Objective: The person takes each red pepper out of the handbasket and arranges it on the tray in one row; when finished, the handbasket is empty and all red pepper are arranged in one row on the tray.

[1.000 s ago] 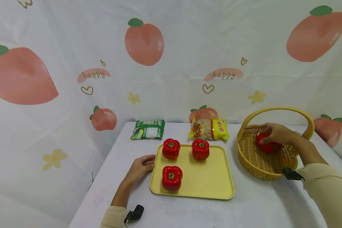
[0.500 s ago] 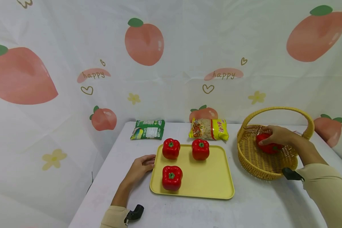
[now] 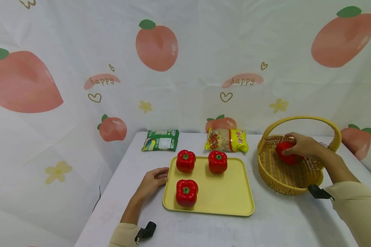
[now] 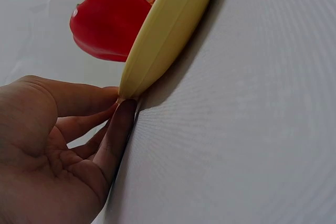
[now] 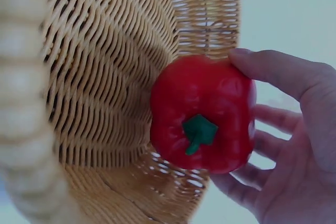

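Note:
My right hand (image 3: 303,145) grips a red bell pepper (image 5: 205,114) with a green stem, thumb on one side and fingers on the other. Both are inside the wicker basket (image 3: 275,176), under its arched handle. At the left edge of the yellow tray (image 3: 224,199), my left hand (image 3: 153,180) pinches the rim between its fingertips, as the left wrist view (image 4: 68,135) shows close up. On the tray stand three more red bell peppers: one at the back left (image 3: 186,161), one at the back middle (image 3: 217,162) and one at the front left (image 3: 187,193).
Behind the tray lie a green packet (image 3: 160,140) and a yellow packet (image 3: 227,140) with a clear window. A white cloth with printed fruit (image 3: 185,96) hangs behind the white table (image 3: 204,230).
My right hand has shifted and turned slightly with the pepper, which sits a little higher and further left in the basket. The left hand and the tray have stayed still.

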The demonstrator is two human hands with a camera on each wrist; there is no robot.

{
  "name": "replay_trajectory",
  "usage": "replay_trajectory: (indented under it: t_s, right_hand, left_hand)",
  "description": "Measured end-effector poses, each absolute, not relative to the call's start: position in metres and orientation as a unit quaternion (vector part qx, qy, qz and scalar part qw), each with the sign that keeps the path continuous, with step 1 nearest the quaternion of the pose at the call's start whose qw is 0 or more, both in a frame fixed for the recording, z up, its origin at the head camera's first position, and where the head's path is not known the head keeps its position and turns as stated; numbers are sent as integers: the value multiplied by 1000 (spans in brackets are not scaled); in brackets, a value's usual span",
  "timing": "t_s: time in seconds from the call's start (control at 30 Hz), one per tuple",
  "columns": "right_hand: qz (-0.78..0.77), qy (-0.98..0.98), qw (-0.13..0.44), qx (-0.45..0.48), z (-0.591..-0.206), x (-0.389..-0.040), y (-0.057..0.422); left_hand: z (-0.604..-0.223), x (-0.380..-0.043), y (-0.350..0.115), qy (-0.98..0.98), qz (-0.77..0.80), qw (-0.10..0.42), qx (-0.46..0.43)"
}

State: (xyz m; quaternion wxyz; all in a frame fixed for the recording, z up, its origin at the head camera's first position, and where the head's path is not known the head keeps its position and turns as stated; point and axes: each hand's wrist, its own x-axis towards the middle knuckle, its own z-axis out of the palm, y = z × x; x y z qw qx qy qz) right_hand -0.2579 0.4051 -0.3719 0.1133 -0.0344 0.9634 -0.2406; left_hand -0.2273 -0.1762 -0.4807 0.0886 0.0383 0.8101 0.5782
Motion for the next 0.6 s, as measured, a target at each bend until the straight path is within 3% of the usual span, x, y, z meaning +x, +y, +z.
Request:
replay_trajectory:
  t_s: [0.27,0.6]
  right_hand:
    - [-238,968,68,-49,-365,-246,396]
    - [-286,955,59,-47,-363,-224,386]
  left_hand:
    - [-480,-228,-176,812,576,88,38]
    - [-480,-227,-176,815,572,90,35]
